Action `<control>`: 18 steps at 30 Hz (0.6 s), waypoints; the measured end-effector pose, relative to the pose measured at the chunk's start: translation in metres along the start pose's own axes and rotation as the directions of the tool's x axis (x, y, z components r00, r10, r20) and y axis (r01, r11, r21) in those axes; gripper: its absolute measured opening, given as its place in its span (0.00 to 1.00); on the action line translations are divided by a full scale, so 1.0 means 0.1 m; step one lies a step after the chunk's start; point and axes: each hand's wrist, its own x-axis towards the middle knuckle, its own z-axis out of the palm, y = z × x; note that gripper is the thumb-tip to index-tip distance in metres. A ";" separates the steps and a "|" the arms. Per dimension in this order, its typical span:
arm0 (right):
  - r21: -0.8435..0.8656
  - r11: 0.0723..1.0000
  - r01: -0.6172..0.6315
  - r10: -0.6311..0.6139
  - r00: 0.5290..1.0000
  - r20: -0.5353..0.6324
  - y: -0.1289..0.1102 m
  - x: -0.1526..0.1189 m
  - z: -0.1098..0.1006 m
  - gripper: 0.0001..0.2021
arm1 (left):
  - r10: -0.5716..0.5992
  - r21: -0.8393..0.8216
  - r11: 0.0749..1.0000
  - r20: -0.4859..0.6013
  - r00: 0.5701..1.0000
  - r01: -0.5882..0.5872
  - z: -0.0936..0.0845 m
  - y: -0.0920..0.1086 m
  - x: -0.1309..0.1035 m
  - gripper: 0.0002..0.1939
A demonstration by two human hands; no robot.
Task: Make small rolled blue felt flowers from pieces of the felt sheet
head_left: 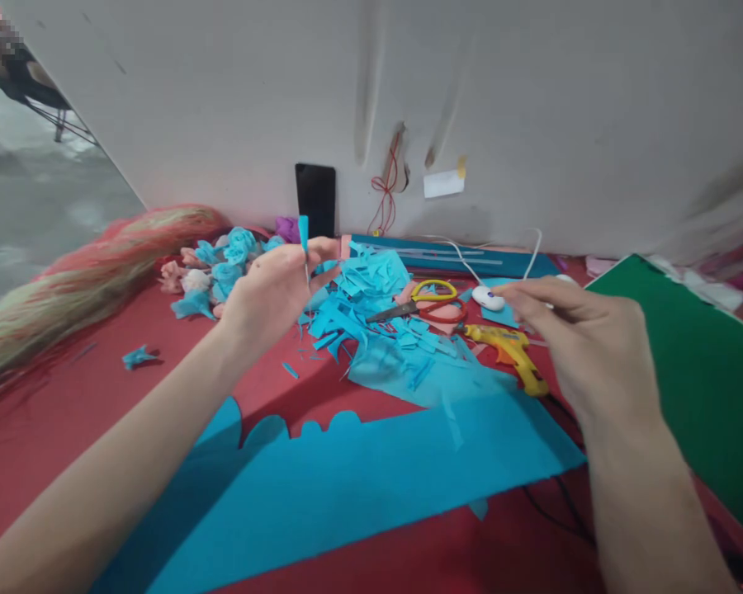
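My left hand (pixel 272 289) is pinched shut on a thin wire stem tipped with a blue felt bud (pixel 303 235), which it holds upright above the red tabletop (pixel 49 421), long axis near vertical. My right hand (pixel 573 330) hovers well apart to the right, fingers loosely curled together and holding nothing I can make out. Just beyond its fingertips lie a small white oval switch on a white cord (pixel 488 298) and a yellow glue gun (pixel 511 351); the right hand is much the nearer to both. Between my hands sit a heap of blue felt scraps (pixel 371 309) and scissors with yellow and red handles (pixel 430 301). A large blue felt sheet with a scalloped edge (pixel 359 478) lies nearest me. I can read no writing or brand anywhere.
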 end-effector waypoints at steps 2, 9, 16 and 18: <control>-0.077 0.995 0.063 -0.060 0.997 0.038 0.00 -0.01 0.03 0.04 | -0.047 -0.060 0.997 -0.114 0.992 0.040 -0.01 -0.05 0.02 0.09; -0.291 0.940 0.178 -0.153 0.982 0.109 0.06 -0.03 0.13 0.12 | -0.125 -0.064 0.992 -0.254 0.959 0.112 -0.14 -0.16 0.06 0.14; -0.370 0.912 0.177 -0.051 0.944 0.325 0.37 0.03 0.19 0.09 | -0.144 -0.013 0.989 -0.239 0.960 0.145 0.03 -0.21 0.00 0.11; -0.331 0.929 0.166 -0.047 0.940 0.338 0.37 0.03 0.19 0.19 | -0.153 -0.003 0.988 -0.231 0.961 0.157 0.11 -0.21 -0.05 0.09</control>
